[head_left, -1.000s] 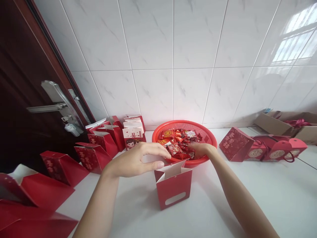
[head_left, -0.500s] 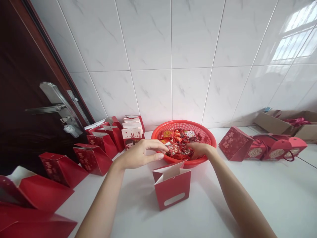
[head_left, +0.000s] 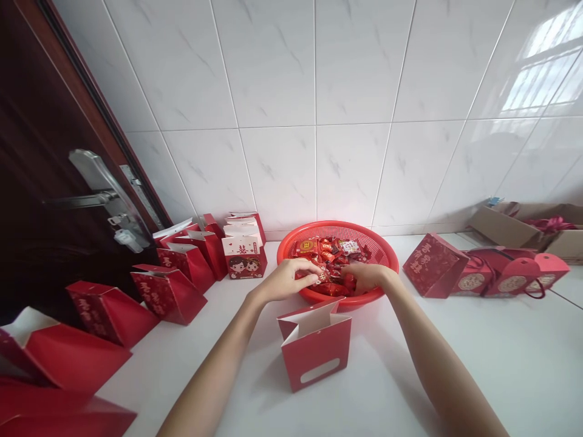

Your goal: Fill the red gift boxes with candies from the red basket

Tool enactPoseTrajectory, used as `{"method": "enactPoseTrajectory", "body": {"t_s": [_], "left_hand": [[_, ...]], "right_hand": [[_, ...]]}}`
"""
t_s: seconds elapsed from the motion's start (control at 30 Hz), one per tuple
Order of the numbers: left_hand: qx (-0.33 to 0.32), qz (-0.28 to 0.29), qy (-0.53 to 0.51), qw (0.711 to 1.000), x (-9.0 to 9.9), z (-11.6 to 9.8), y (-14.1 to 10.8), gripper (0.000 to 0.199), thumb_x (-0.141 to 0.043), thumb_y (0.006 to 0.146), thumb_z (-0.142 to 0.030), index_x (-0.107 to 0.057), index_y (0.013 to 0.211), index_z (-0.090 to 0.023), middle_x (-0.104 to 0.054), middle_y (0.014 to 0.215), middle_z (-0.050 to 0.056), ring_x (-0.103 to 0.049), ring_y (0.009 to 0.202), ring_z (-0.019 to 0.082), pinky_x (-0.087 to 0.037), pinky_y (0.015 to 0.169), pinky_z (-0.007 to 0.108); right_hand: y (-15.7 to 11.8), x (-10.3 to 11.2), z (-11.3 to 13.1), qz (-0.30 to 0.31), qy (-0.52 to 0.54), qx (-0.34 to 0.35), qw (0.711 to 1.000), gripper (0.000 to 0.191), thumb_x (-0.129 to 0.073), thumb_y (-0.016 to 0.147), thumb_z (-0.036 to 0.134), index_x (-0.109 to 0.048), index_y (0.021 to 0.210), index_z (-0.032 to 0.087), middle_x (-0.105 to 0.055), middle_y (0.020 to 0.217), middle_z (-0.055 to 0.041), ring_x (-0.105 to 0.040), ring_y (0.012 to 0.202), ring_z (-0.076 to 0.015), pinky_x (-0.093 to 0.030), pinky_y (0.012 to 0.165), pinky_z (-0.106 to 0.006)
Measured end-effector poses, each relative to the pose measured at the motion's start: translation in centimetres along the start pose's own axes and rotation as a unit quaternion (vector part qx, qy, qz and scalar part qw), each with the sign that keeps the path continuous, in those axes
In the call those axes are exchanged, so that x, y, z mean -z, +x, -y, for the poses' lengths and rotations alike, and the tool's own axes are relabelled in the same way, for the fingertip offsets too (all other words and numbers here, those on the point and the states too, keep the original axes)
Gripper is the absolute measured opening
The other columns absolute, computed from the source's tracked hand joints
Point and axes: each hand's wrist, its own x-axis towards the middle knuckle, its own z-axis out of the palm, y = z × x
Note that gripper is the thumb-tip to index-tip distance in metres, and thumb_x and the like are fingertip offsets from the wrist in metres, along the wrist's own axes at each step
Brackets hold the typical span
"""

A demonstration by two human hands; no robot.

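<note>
A red plastic basket (head_left: 387, 258) holds many wrapped candies (head_left: 334, 287), mostly red. My left hand (head_left: 286, 279) reaches over its near left rim, thumb and fingers closed on a red candy with white print (head_left: 323, 273). Inside the basket's right half is my right hand (head_left: 364, 277). Its fingertips are sunk among the candies, so what they touch is hidden. Between my forearms, just in front of the basket, a red paper gift box (head_left: 314, 357) stands upright with its top open. An oval window shows low on its front.
More red paper boxes (head_left: 170, 294) stand in a row on the left, by a dark door (head_left: 36, 152) with a metal handle. A printed box (head_left: 245, 258) is near the wall. Right of the basket lie red boxes (head_left: 435, 267) and an open cardboard box (head_left: 496, 227).
My left hand has moved right and into the basket, its fingers closing on a candy. My right hand stays among the candies with only a slight shift.
</note>
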Motion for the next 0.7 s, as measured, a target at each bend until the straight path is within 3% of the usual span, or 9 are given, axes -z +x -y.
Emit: {"method": "enactPoseTrajectory", "body": {"t_s": [0.1,0.17,0.33,0.47,0.57,0.7], "left_hand": [[-0.011,0.029,0.029,0.999,-0.6,-0.3,0.8,0.028,-0.059,0.092,-0.037,-0.075,0.106,-0.019,-0.076,0.114,0.008,-0.068,0.103,0.022,-0.052,0.093,0.033],[-0.012,0.058,0.044,0.997,-0.8,-0.6,1.2,0.028,-0.058,0.091,-0.034,-0.075,0.107,-0.020,-0.077,0.110,0.006,-0.069,0.100,0.022,-0.051,0.089,0.031],[0.045,0.085,0.052,0.994,-1.2,-0.9,2.3,0.036,-0.059,0.087,-0.033,-0.072,0.117,-0.019,-0.076,0.111,0.008,-0.070,0.100,0.024,-0.052,0.084,0.031],[0.076,0.079,0.070,0.991,-1.5,-0.9,2.8,0.038,-0.061,0.084,-0.034,-0.068,0.117,-0.016,-0.076,0.107,0.010,-0.070,0.096,0.027,-0.052,0.079,0.032],[0.069,0.066,0.046,0.994,-1.5,-0.8,2.9,0.038,-0.062,0.084,-0.038,-0.065,0.116,-0.016,-0.074,0.109,0.011,-0.070,0.095,0.026,-0.052,0.078,0.033],[0.061,0.049,-0.031,0.996,-1.7,-0.4,3.0,0.054,-0.069,0.081,-0.050,-0.064,0.125,-0.018,-0.075,0.108,0.009,-0.070,0.097,0.026,-0.052,0.082,0.034]], "right_hand": [[-0.1,0.1,-0.2,0.016,0.024,0.027,0.999,0.031,-0.076,0.060,0.016,-0.075,0.090,0.024,-0.072,0.092,-0.0046,-0.066,0.074,-0.0213,-0.045,0.053,-0.026],[-0.2,0.2,-0.5,0.004,0.104,0.072,0.992,0.026,-0.074,0.065,0.021,-0.074,0.091,0.021,-0.070,0.089,-0.0030,-0.065,0.076,-0.0199,-0.048,0.057,-0.026],[0.0,0.3,-0.8,-0.044,0.305,0.197,0.931,0.024,-0.075,0.071,0.033,-0.071,0.088,0.016,-0.067,0.082,-0.0014,-0.062,0.074,-0.0167,-0.051,0.064,-0.028],[-0.1,0.4,-0.6,-0.104,0.384,0.224,0.890,0.026,-0.076,0.074,0.035,-0.069,0.088,0.014,-0.066,0.086,-0.0030,-0.063,0.079,-0.0166,-0.052,0.067,-0.028],[-0.3,0.6,-0.4,-0.115,0.439,0.229,0.861,0.029,-0.077,0.076,0.037,-0.067,0.093,0.015,-0.066,0.091,-0.0036,-0.065,0.083,-0.0173,-0.053,0.068,-0.030],[-0.4,0.6,-0.2,-0.106,0.438,0.245,0.859,0.031,-0.077,0.079,0.039,-0.069,0.099,0.017,-0.068,0.091,-0.0038,-0.066,0.083,-0.0189,-0.056,0.072,-0.033]]}}
